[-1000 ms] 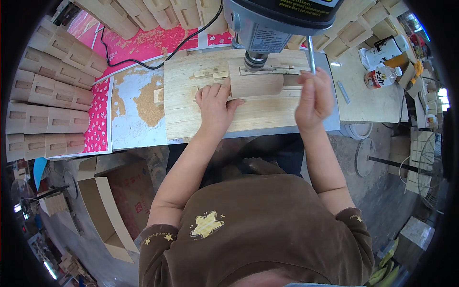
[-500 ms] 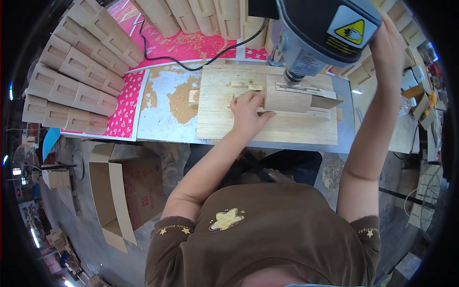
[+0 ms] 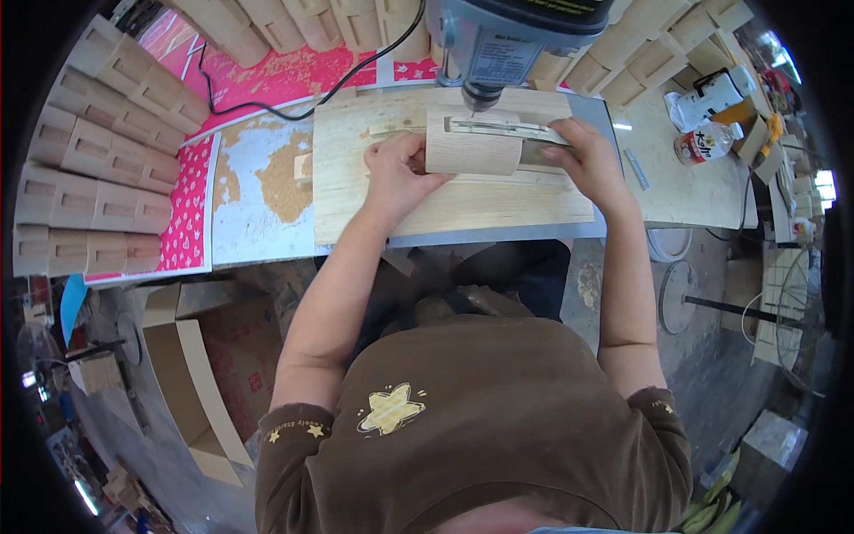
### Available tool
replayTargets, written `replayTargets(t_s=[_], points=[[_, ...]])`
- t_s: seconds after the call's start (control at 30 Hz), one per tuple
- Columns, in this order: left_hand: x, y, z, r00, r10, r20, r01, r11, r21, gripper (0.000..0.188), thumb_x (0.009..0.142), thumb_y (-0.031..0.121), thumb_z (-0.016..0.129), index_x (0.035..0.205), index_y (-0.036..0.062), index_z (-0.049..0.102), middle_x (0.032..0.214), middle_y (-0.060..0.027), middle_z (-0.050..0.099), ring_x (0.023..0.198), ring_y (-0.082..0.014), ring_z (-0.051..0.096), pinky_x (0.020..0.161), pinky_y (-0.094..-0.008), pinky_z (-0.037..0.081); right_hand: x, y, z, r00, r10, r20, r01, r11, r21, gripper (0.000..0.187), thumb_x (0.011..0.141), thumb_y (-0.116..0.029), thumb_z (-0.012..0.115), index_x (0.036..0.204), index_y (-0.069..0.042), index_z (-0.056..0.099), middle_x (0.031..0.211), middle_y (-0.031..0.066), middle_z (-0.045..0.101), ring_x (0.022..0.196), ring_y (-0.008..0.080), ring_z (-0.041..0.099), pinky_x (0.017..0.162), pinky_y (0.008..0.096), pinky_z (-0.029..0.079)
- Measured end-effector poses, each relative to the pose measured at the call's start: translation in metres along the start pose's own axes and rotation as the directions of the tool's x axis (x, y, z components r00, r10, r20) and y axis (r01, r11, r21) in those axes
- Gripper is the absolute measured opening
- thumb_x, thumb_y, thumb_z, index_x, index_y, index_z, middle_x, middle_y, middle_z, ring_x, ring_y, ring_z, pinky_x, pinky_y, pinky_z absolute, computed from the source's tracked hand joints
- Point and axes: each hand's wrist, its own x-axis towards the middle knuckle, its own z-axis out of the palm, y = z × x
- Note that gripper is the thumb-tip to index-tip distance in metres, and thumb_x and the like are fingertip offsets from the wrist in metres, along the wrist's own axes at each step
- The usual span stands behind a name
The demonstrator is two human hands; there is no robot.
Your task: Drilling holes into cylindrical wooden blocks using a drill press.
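A pale wooden cylinder (image 3: 471, 153) with a long slot along its top lies sideways on a light wooden board (image 3: 374, 214). My left hand (image 3: 396, 178) is at its left end, fingers curled and thumb along the near side. A thin slotted strip (image 3: 507, 130) lies over the top of the cylinder and sticks out past its right end. My right hand (image 3: 592, 165) pinches that strip's right end between thumb and fingers. Directly above stands a grey-blue drill press (image 3: 511, 44), its chuck (image 3: 481, 95) just over the slot; the bit's tip is hard to make out.
Rows of slotted wooden cylinders (image 3: 98, 200) stand at the left, with more at the back and back right. A black cable (image 3: 338, 89) crosses the pink sheet. At right are a plastic bottle (image 3: 709, 142) and a small blue-grey bar (image 3: 636, 169). An open cardboard box (image 3: 200, 383) sits on the floor.
My right hand has come down from the side of the drill press to the strip's right end. My left hand stays at the cylinder's left end. The whole view has shifted.
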Motion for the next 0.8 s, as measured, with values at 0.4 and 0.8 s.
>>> replayTargets(t_s=[0.4, 0.8], points=[[-0.039, -0.011, -0.226, 0.926, -0.350, -0.141, 0.337, 0.936, -0.105, 0.033, 0.060, 0.007, 0.080, 0.087, -0.0016, 0.063, 0.065, 0.0071, 0.046, 0.061, -0.0034, 0.044, 0.057, -0.0185, 0.040, -0.041, -0.031, 0.004, 1.000, 0.017, 0.023, -0.020, 0.994, 0.105, 0.027, 0.072, -0.006, 0.067, 0.097, 0.000, 0.059, 0.091, 0.0158, 0.059, 0.087, 0.0349, 0.055, 0.077, 0.0366, 0.043], [0.043, -0.098, -0.338, 0.862, -0.232, -0.450, 0.500, 0.252, 0.829, 0.029, 0.071, 0.019, 0.060, 0.099, 0.0133, 0.067, 0.099, -0.0135, 0.065, 0.094, -0.0298, 0.062, 0.079, -0.0414, 0.050, -0.045, -0.052, 0.004, 0.996, 0.067, -0.052, -0.063, 0.996, 0.068, 0.026, 0.064, -0.003, 0.068, 0.088, -0.002, 0.059, 0.082, 0.0133, 0.057, 0.081, 0.0330, 0.054, 0.073, 0.0389, 0.042]])
